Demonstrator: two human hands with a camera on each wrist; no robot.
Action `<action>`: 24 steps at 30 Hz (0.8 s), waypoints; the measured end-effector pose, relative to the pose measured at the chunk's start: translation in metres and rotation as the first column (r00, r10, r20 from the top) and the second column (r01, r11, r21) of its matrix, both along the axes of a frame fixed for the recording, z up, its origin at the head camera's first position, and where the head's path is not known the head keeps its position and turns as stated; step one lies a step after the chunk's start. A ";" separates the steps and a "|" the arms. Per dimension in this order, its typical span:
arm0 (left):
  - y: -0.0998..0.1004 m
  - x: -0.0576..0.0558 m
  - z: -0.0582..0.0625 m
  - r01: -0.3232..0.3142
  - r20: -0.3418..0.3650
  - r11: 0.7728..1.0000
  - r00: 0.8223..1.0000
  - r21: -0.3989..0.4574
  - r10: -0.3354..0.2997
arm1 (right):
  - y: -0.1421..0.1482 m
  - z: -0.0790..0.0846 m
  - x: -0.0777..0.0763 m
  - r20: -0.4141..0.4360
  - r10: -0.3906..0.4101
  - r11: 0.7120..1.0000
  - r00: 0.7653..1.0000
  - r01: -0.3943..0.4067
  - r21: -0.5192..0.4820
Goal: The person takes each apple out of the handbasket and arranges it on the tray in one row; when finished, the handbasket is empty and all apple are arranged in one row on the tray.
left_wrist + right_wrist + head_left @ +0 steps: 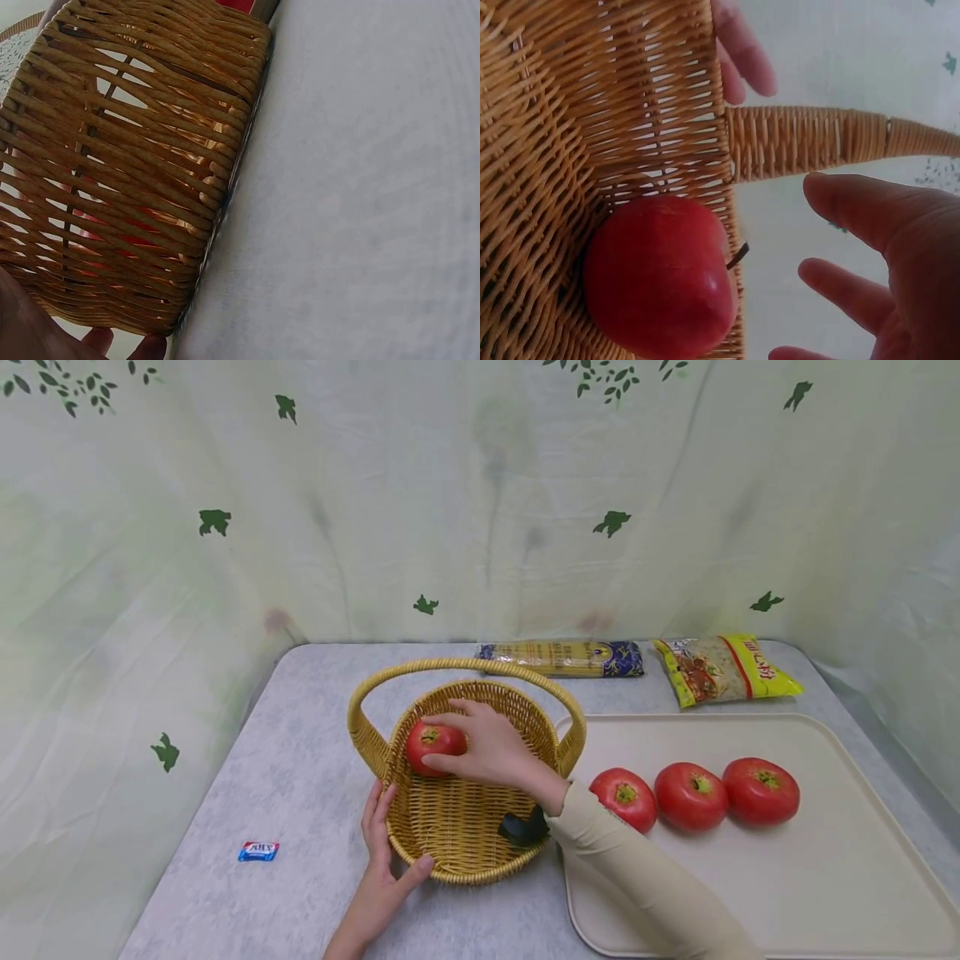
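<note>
A wicker basket [465, 827] with a tall arched handle stands on the table. Inside, against its left wall, lies a red apple [431, 745], its stem showing in the right wrist view. My right hand [487, 747] is over the basket, fingers spread around the apple in the head view; in the right wrist view the fingertips are apart from the apple [660, 277]. My left hand [381, 868] rests against the basket's outer left side, fairly straight fingers along the wall and thumb near the front rim. In the left wrist view the woven wall [127, 165] hides most of the apple.
To the right is a beige tray [750, 893] bearing three red apples [690, 797] in a row. Behind are a pack of noodles [562, 657] and a yellow food bag [723, 670]. A small blue-and-red wrapped candy [258, 851] lies at left. A curtain [480, 527] hangs behind the table.
</note>
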State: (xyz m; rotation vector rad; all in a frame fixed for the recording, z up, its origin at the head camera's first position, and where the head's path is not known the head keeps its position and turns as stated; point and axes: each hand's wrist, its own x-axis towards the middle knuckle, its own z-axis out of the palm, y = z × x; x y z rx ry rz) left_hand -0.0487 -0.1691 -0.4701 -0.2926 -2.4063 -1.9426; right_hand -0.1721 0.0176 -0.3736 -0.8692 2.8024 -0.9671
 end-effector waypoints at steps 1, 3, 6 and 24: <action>0.000 0.000 0.000 0.000 0.001 1.000 1.000 0.001 0.000 | -0.002 0.000 -0.002 0.008 0.003 1.000 1.000 -0.003 0.015; 0.000 0.000 0.000 -0.001 0.001 1.000 1.000 0.001 0.001 | -0.006 -0.002 -0.006 0.028 0.010 0.999 1.000 -0.011 0.044; 0.000 -0.001 0.001 -0.005 0.000 1.000 1.000 -0.002 0.005 | -0.010 -0.005 -0.010 0.053 0.027 0.996 0.998 -0.031 0.080; 0.000 0.000 0.002 0.012 -0.009 1.000 1.000 0.005 -0.012 | -0.021 -0.022 -0.021 0.117 0.065 0.994 0.991 -0.074 0.081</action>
